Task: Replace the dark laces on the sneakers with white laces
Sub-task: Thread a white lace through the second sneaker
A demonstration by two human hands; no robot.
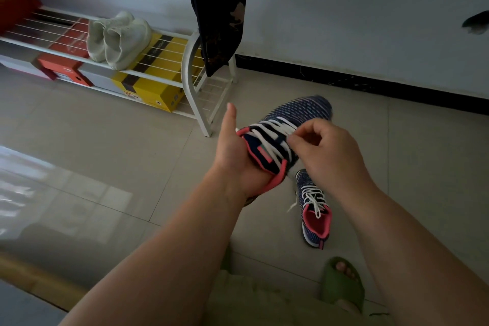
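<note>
- Nearest the camera: 2 bare forearms, a pale garment over the lap, and a green slipper (342, 283) on the floor tiles.
- Held up between the hands: a navy striped sneaker (288, 124) with pink collar, toe pointing away, white lace (272, 131) crossing its eyelets.
- Left hand (234, 152) cupped under the heel and collar, thumb straight up and free, fingers hidden beneath the shoe.
- Right hand (324, 148) curled, fingers (292, 140) pinching a lace strand at the upper eyelets.
- Second sneaker (315, 214) flat on the floor just below, already in white laces, loose ends trailing left.
- No dark laces in view.
- Likely risks: a strand slipping from the pinch and pulling back through an eyelet; uneven tightening leaving 1 end short; a twisted lace lying ridged; the shoe tipping off the open-thumbed left palm under a hard tug.
- Further out: a white shoe rack (190, 79) holding pale sneakers (119, 38), a yellow box (150, 87) and an orange box (66, 66) beneath, a red item at far left, dark cloth (217, 8) hanging by the wall.
- Writing: small marks on the boxes, too blurred to read; no brand legible on either sneaker.
</note>
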